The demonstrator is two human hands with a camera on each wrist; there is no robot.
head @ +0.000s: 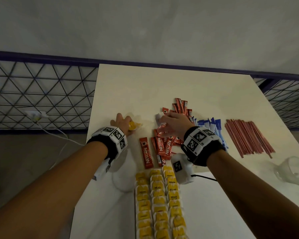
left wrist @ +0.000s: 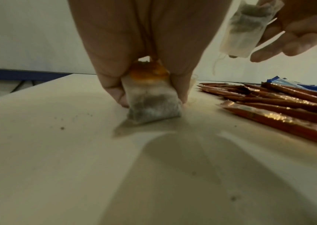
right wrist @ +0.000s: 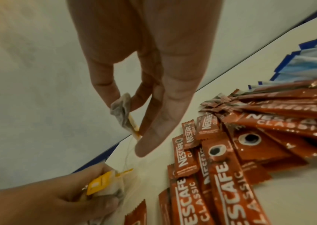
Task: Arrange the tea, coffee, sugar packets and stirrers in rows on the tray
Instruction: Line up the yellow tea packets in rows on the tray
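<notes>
Tea bag (left wrist: 153,105) tag hidden by fingers (left wrist: 113,85).

1. Arms are bare, no sleeves.
2. Left wrist (head: 109,144): black band, white block with black square markers.
3. Right wrist (head: 201,145): same band; white camera pod (head: 181,167) at 7 o'clock, black cable (head: 205,177).

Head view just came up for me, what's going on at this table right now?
A person is sorting hot-drink supplies on a white table. The left hand pinches a tea bag against the tabletop, and the right hand holds a second tea bag lifted above the loose coffee sticks. Three rows of yellow-tagged tea bags already lie nearest the person. The blue sugar packets and the red stirrers sit in bunches to the right.
</notes>
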